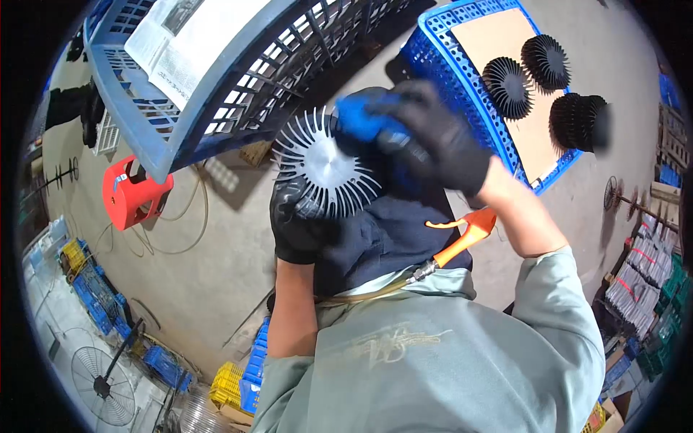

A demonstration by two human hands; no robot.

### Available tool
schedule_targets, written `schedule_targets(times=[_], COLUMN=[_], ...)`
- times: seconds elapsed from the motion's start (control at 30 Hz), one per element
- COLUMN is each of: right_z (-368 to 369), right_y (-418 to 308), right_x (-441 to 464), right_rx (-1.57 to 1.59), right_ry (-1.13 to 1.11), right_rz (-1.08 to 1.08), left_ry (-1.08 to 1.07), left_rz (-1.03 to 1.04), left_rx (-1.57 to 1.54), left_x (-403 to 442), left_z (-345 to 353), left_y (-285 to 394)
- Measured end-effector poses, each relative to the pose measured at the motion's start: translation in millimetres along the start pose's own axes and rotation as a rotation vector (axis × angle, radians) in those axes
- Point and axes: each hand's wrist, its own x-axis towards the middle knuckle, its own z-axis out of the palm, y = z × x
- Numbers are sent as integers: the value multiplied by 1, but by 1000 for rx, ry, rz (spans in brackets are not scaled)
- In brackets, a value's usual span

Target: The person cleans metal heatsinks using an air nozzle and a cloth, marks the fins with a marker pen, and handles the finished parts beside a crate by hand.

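Note:
A round finned heat sink (330, 167), with a bright metal face and thin fins radiating outward, is held above my lap. My left hand (299, 216), in a black glove, grips its lower left edge with bent fingers. At its upper right, my black-gloved right hand (440, 133) is closed around a blue handheld object (364, 119). Motion blurs that object, so its exact kind is unclear; it overlaps the heat sink's edge. Across my lap lies an orange air blow gun (465, 237), attached to a hose (368, 294).
A dark blue crate (162, 141) at upper left holds white packaging (209, 54). Black finned heat sinks (507, 88) sit on cardboard (487, 32) over a blue crate (447, 79) at right. A red stool-like object (133, 193) and a fan (103, 386) are at left.

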Motion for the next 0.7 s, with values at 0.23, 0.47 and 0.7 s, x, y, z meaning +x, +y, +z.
schedule_targets(times=[0.23,0.47,0.7], right_z=[23,-10,20], right_y=[-22,-20,-34], right_x=[2,-2,-1], right_rx=[-387,-472,-476], right_ry=[-274,-51,-334], right_rz=[-44,-31,-22], left_ry=[111,-2,-14], left_rz=[-101,-135,-158], left_rx=[-228,-281,-282], left_x=[1,8,6], left_z=[11,-8,-10], left_y=[1,0,-3])
